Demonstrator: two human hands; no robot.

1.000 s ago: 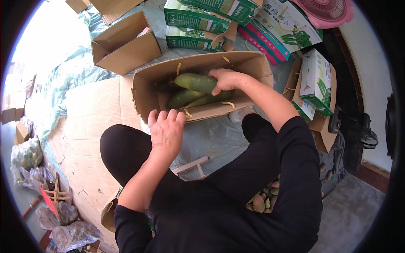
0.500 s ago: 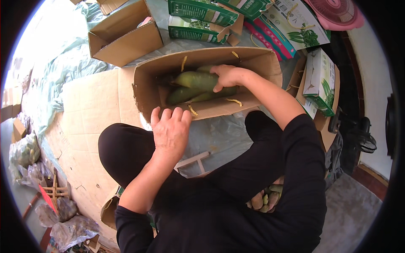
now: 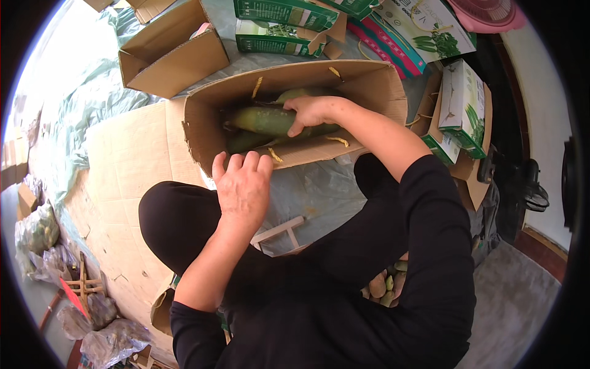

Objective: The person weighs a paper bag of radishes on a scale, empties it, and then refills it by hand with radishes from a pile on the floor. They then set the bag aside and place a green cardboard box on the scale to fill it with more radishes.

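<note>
A long cardboard box (image 3: 216, 95) with yellow rope handles stands open in front of me. Several long, thick, smooth green vegetables lie lengthwise inside it; their exact kind I cannot make out. My right hand (image 3: 314, 114) reaches in from the right and is closed over the right part of the uppermost green vegetable (image 3: 261, 121), thumb on its near side. Beyond that hand another green vegetable (image 3: 294, 94) shows in part. At the box's near left rim, beside a rope handle (image 3: 275, 155), my left hand (image 3: 244, 184) holds the edge with its fingers hooked over it.
A smaller brown carton (image 3: 175, 64) stands far left, on green plastic sheeting. Green printed boxes (image 3: 279, 38) and a pink fan (image 3: 488, 12) are at the back. More cartons (image 3: 461, 111) stand at right. Filled plastic bags (image 3: 37, 230) lie left; small vegetables (image 3: 384, 286) sit beside my leg.
My right hand has shifted slightly left, and the uppermost green vegetable has moved left with it toward the box's left end. The left hand stays at the rim. The whole view has shifted slightly.
</note>
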